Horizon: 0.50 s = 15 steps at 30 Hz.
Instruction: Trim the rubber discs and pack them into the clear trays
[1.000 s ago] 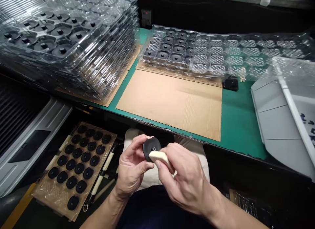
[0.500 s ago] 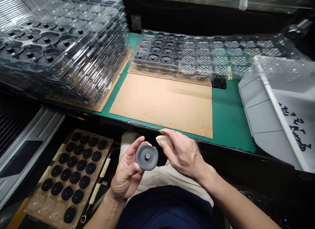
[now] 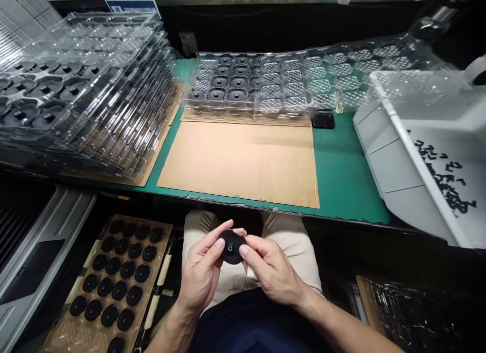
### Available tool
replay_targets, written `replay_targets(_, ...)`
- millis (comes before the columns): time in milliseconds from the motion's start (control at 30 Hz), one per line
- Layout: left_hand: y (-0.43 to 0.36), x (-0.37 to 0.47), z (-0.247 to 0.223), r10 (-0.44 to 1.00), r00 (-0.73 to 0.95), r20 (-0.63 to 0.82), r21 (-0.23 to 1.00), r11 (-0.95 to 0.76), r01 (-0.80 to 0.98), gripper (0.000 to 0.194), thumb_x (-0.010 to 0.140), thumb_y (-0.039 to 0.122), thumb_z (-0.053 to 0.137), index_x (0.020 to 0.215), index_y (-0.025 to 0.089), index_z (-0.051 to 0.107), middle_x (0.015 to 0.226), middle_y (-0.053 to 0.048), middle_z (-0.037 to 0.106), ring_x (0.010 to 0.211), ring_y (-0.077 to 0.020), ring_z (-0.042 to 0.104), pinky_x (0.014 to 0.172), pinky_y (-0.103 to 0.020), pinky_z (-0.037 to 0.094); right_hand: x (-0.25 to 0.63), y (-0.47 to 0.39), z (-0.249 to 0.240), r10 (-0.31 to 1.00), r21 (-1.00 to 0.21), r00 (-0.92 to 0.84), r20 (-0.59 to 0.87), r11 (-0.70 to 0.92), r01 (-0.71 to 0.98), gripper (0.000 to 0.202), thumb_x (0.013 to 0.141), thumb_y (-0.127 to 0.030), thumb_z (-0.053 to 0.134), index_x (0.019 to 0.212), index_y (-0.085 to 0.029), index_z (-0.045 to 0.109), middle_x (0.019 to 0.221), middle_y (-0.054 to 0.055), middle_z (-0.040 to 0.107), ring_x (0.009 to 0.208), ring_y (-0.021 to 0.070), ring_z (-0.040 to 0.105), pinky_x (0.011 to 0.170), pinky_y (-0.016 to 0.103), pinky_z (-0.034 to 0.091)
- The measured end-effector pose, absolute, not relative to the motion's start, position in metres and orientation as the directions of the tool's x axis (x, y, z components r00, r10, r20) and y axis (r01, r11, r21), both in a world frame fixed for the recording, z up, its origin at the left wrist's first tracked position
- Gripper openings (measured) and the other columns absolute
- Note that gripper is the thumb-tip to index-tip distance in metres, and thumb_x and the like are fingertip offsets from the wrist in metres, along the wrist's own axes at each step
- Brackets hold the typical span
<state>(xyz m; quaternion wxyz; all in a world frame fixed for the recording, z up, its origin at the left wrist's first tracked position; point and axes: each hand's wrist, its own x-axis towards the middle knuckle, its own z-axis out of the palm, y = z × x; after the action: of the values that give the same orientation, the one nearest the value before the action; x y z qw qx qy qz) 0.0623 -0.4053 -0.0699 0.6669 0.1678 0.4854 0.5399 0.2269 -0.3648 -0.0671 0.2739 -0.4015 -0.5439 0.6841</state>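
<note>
A round black disc (image 3: pixel 236 256) with a small ring at its centre is held over my lap, just in front of the table edge. My left hand (image 3: pixel 203 267) grips its left side, thumb on the near face. The right edge lies between the thumb and fingers of my right hand (image 3: pixel 275 269). Below the right fingers a bit of a pale beige piece (image 3: pixel 250 273) shows; most of it is hidden. To the lower left, a clear tray (image 3: pixel 76 335) on brown board holds rows of similar black discs.
A tall stack of clear plastic trays (image 3: pixel 125 115) stands on the left of the green table (image 3: pixel 341 176). Cardboard (image 3: pixel 239 161) lies mid-table, with partly filled trays (image 3: pixel 243 107) behind it. A grey bin (image 3: pixel 395 166) with small black bits sits right, near a dark phone (image 3: pixel 323 120).
The disc has been turned over from its dished face with a metal stud. My right hand has come in from the right and now grips its edge. The view has shifted somewhat.
</note>
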Motion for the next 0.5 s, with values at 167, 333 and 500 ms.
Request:
replay_targets(167,-0.4,0.074,-0.068,0.919,-0.029,-0.393,0.823,0.337,-0.457,0.058,0.086,0.025,0.078,0.141,0.028,0.062,0.125,-0.009,0.074,0.121,-0.0256,0.065,0.105,-0.035,0.05,0.233,-0.366,-0.067,0.848,-0.96,-0.468,-0.248,-0.279,0.003,0.049,0.107,-0.057,0.043,0.078,-0.019,0.054,0.062,-0.003,0.052,0.051,0.0095,0.042,0.051,0.023,0.034)
replay_targets(333,-0.393,0.092,-0.068,0.892,-0.232,-0.389,0.895,0.307,-0.324,0.031,0.079,0.027,0.085,0.108,0.023,0.075,0.089,-0.002,0.078,0.081,-0.0168,0.071,0.078,-0.025,0.056,0.235,-0.375,-0.062,0.866,-0.998,-0.497,-0.055,-0.059,0.008,0.049,0.111,-0.045,0.036,0.074,-0.019,0.054,0.067,0.0,0.056,0.061,0.0119,0.053,0.061,0.025,0.039)
replay_targets(500,-0.381,0.106,-0.061,0.857,-0.233,-0.46,0.844,0.341,-0.414,0.03,0.087,0.042,0.076,0.103,0.017,0.079,0.079,-0.007,0.079,0.075,-0.021,0.073,0.072,-0.03,0.058,0.246,-0.374,-0.058,0.892,-0.999,-0.449,-0.043,-0.044,0.009,0.042,0.108,-0.042,0.042,0.074,-0.02,0.052,0.062,-0.002,0.053,0.056,0.0115,0.049,0.058,0.025,0.038)
